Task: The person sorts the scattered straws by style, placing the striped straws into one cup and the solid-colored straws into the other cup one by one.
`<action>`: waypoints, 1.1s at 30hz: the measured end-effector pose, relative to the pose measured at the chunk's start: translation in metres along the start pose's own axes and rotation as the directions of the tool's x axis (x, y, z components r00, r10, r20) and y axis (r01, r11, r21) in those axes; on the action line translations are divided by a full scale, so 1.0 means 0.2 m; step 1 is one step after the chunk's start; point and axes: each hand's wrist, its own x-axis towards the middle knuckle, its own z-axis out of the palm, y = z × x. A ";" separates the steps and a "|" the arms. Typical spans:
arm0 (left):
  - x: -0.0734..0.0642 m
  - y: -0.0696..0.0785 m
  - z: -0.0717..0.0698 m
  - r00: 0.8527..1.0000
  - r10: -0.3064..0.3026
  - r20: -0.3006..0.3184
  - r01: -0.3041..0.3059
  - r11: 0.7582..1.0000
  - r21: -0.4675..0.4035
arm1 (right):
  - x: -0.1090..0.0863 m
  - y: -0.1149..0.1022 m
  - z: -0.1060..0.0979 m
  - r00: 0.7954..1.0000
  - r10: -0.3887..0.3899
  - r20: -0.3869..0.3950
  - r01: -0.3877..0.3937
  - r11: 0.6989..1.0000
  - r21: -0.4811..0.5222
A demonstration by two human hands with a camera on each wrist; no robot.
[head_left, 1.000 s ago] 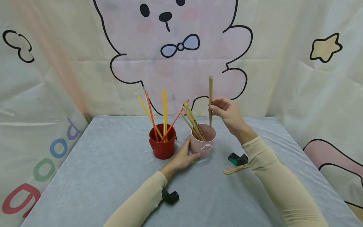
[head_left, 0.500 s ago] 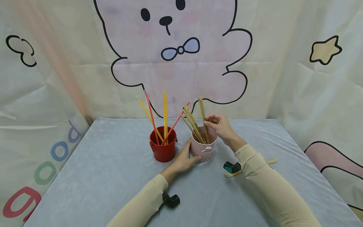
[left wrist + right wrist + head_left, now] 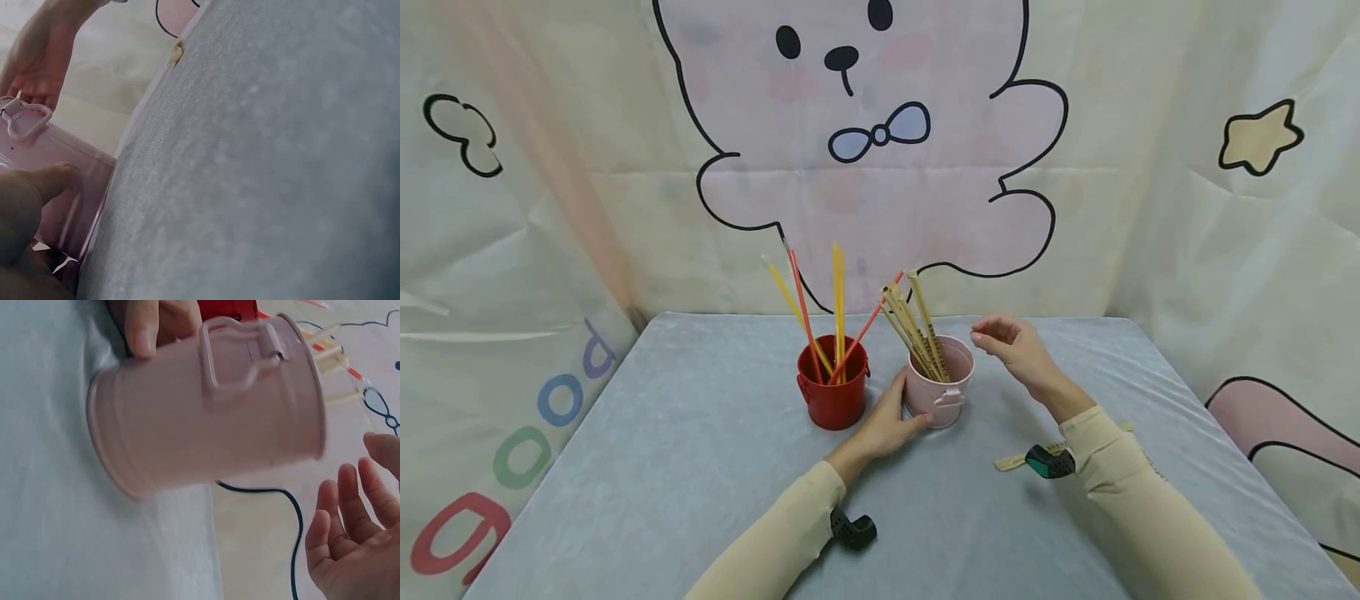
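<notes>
My left hand (image 3: pixel 880 425) grips the small pink metal bucket (image 3: pixel 934 404) from its left side, the thumb laid across the front. Several light wooden sticks (image 3: pixel 916 333) with dark marks lean to the left inside that bucket. Just right of the rim my right hand (image 3: pixel 1018 354) hovers with fingers loosely bent and nothing in them. The right wrist view shows this hand (image 3: pixel 356 537) apart from the bucket (image 3: pixel 206 425), near its mouth. Below the right forearm a flat wooden stick (image 3: pixel 1011 462) lies on the table, partly hidden by the wrist camera.
A red bucket (image 3: pixel 835 406) stands left of the pink one, holding yellow sticks (image 3: pixel 838 292) and orange-red sticks (image 3: pixel 800 292). One orange-red stick leans across towards the wooden ones. Grey-blue cloth (image 3: pixel 662 458) covers the table, and a printed curtain (image 3: pixel 880 200) hangs behind.
My right hand lowered an upright wooden stick into the pink bucket and let it go; the stick now leans left with the others. The hand then drew back right. My left hand stayed put.
</notes>
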 end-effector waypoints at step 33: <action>0.00 0.01 0.01 1.000 -0.029 0.001 0.029 1.000 0.010 | -0.39 0.29 -0.43 0.847 0.025 0.531 0.177 0.928 -0.327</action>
